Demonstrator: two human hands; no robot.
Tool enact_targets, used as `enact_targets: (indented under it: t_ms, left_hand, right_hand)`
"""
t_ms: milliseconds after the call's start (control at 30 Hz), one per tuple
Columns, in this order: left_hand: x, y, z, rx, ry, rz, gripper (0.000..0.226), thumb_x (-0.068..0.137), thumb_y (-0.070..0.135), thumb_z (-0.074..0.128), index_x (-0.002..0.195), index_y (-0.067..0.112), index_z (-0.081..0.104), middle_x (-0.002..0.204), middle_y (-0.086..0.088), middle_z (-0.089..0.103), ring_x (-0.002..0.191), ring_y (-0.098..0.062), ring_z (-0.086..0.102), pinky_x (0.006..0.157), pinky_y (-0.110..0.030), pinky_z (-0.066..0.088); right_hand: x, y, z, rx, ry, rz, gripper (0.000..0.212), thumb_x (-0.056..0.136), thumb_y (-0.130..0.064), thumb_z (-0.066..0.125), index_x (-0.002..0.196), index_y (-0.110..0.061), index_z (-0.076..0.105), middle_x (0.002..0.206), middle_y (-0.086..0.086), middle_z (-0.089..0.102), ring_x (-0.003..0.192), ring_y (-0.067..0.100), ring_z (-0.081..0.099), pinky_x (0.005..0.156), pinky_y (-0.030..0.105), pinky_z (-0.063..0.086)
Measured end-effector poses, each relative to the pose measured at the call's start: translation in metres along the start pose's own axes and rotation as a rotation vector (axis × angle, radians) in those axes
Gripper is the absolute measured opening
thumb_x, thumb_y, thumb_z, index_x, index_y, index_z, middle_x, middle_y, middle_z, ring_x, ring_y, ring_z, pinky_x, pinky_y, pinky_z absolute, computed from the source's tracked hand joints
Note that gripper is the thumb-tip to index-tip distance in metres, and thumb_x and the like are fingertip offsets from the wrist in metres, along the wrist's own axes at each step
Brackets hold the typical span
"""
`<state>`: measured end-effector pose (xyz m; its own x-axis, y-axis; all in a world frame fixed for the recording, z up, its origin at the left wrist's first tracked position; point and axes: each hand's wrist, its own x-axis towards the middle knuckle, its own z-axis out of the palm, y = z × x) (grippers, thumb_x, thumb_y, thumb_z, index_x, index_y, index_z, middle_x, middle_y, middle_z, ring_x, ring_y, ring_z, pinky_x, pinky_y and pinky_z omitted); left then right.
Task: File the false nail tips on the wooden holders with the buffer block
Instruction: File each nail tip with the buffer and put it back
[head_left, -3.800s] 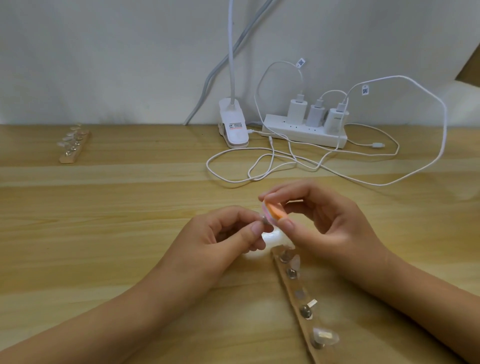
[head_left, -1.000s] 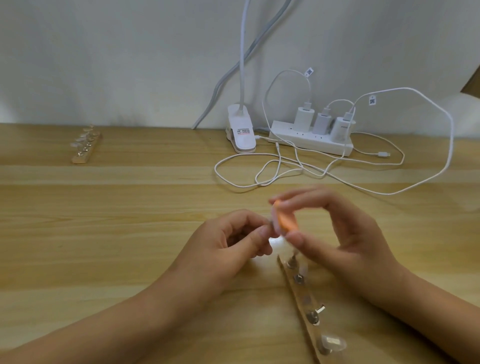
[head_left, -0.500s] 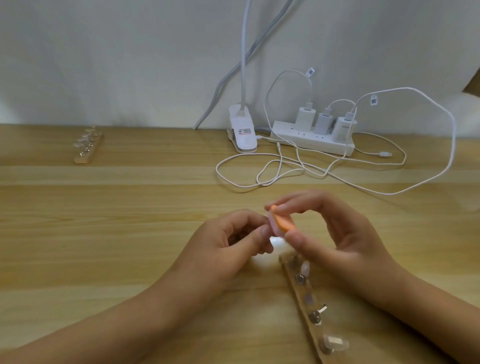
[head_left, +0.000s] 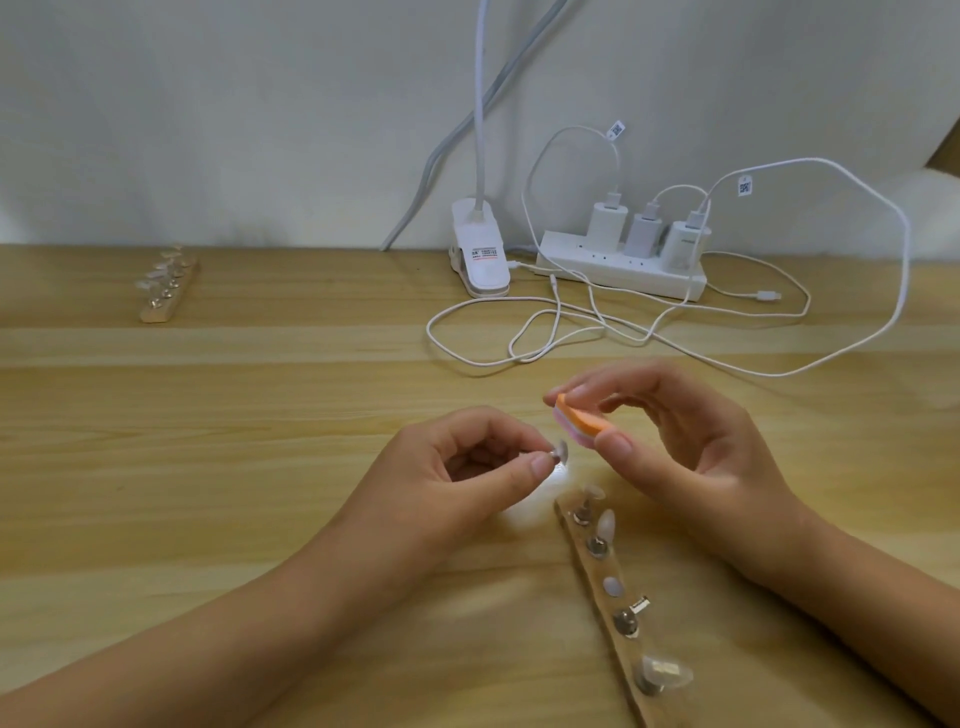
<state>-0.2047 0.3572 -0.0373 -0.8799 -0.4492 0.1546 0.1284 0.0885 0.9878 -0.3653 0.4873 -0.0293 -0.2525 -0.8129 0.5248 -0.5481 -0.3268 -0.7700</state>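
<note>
My left hand (head_left: 457, 467) pinches a small metal peg with a clear false nail tip (head_left: 717, 451) on its end, lifted above the table. My right hand (head_left: 691, 447) pinches an orange and pink buffer block (head_left: 582, 418) between thumb and forefinger, just right of and slightly above the tip, apart from it. Below the hands lies a wooden holder (head_left: 613, 597) running toward me, with several metal pegs and clear nail tips on it. A second wooden holder (head_left: 165, 291) with several tips lies far left near the wall.
A white clip lamp base (head_left: 480, 254) stands at the back centre. A white power strip (head_left: 623, 265) with three chargers sits to its right. White cables (head_left: 571, 322) loop over the table behind my hands.
The buffer block has pulled a little up and right, off the nail tip, so the tip on its peg now shows between the hands. My left hand has stayed in place.
</note>
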Motion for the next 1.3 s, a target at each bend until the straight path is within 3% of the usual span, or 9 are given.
enact_targets:
  t_ms: [100,300,433,833,1133,1300]
  left_hand:
    - [0.0002,-0.0005,-0.0008,0.021,0.0,-0.004,0.004,0.078,0.029,0.072,0.08,0.026,0.074,0.076,0.008,0.067,0.071,-0.002,0.058,0.065,-0.011,0.044]
    - [0.0002,-0.0007,0.0016,0.016,-0.072,0.044,0.014,0.082,0.028,0.067,0.084,0.015,0.071,0.08,0.01,0.068,0.076,-0.001,0.06,0.071,-0.012,0.045]
    - [0.0003,-0.0004,0.0012,0.005,-0.038,0.014,0.013,0.079,0.031,0.069,0.082,0.019,0.072,0.077,0.01,0.068,0.076,-0.002,0.059,0.07,-0.011,0.045]
    - [0.0012,0.0007,-0.0002,0.001,-0.039,0.049,0.009,0.082,0.027,0.064,0.08,0.022,0.071,0.074,0.011,0.064,0.075,-0.002,0.058,0.072,-0.012,0.044]
    - [0.0029,-0.0009,-0.0015,-0.011,-0.039,0.058,0.011,0.083,0.031,0.063,0.086,0.025,0.072,0.071,0.01,0.063,0.071,-0.002,0.058,0.069,-0.013,0.045]
    - [0.0026,-0.0014,-0.0001,-0.056,-0.021,0.082,0.011,0.083,0.028,0.064,0.086,0.022,0.073,0.072,0.009,0.068,0.07,-0.001,0.061,0.067,-0.01,0.046]
  right_hand:
    - [-0.0016,-0.0003,0.0015,-0.09,-0.061,-0.058,0.022,0.088,-0.023,0.063,0.106,-0.011,0.064,0.111,0.004,0.07,0.11,0.023,0.065,0.095,0.038,0.048]
    - [-0.0025,-0.0017,0.005,-0.144,-0.06,-0.114,0.023,0.087,-0.021,0.065,0.105,-0.006,0.066,0.114,0.005,0.069,0.11,0.021,0.066,0.094,0.037,0.049]
    - [-0.0016,-0.0009,0.0042,-0.129,-0.013,-0.087,0.024,0.087,-0.021,0.064,0.105,-0.007,0.066,0.113,0.006,0.07,0.111,0.023,0.065,0.094,0.048,0.049]
    - [-0.002,0.0002,0.0077,-0.011,0.002,-0.027,0.022,0.089,-0.022,0.06,0.11,-0.015,0.063,0.116,0.001,0.07,0.114,0.026,0.064,0.096,0.055,0.046]
    - [-0.0027,0.0001,0.0098,-0.022,0.023,-0.082,0.024,0.092,-0.029,0.065,0.11,-0.014,0.064,0.118,0.003,0.069,0.116,0.028,0.063,0.095,0.053,0.047]
    - [-0.001,0.0017,0.0103,0.003,0.042,-0.019,0.022,0.089,-0.022,0.063,0.11,-0.016,0.064,0.115,0.0,0.07,0.115,0.026,0.063,0.096,0.054,0.047]
